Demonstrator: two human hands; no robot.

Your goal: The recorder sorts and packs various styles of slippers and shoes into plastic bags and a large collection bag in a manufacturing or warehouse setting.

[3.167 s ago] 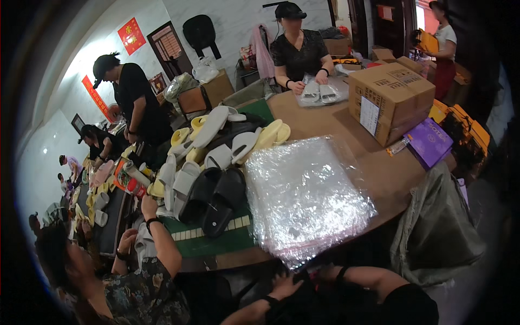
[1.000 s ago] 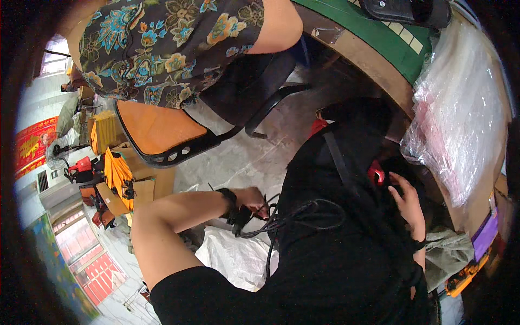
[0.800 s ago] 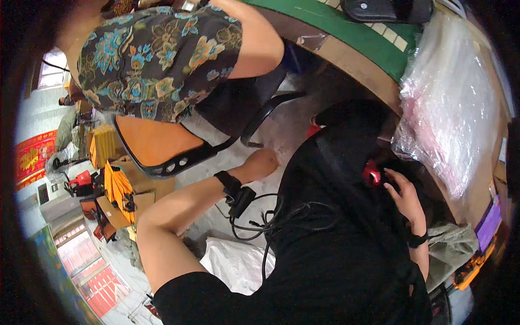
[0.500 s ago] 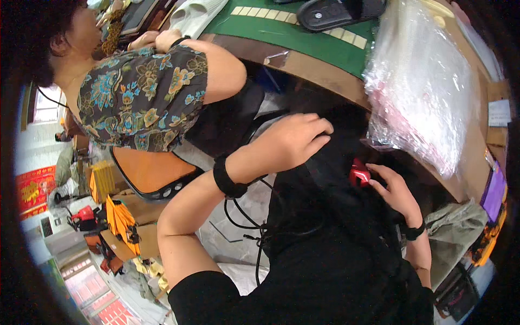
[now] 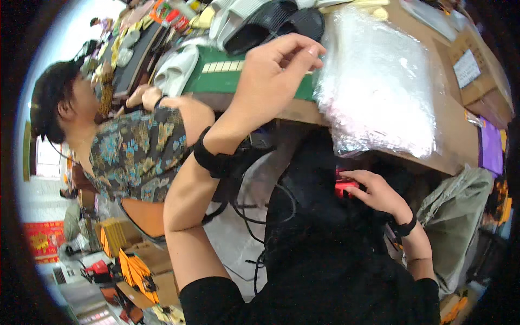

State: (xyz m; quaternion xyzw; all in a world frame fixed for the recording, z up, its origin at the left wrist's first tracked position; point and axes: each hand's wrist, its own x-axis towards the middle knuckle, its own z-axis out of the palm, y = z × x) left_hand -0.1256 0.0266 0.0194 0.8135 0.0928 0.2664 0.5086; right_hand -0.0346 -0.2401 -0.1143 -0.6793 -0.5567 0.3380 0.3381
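Left grip (image 5: 265, 78) is raised at the worktop's (image 5: 447, 130) front edge, near black slippers (image 5: 303, 26), ribbed in part; fingers curled narrow, load undeterminable. Clear bags (image 5: 379, 81), slick crinkled film, overhang that edge; a light, flat pinch should suit them. Right grip (image 5: 382, 192), half-curled, meets a red item (image 5: 342, 189) below the edge; hold unconfirmed.

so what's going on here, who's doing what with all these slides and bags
The person's left hand is in front of the green mat, beside the stack of clear plastic bags; no object shows in it, and contact with the bags is unclear. The right hand is down at the lap, fingers at a red object too blurred to name. Black slides lie on the table beyond the left hand. To the left sits a co-worker in a floral top.
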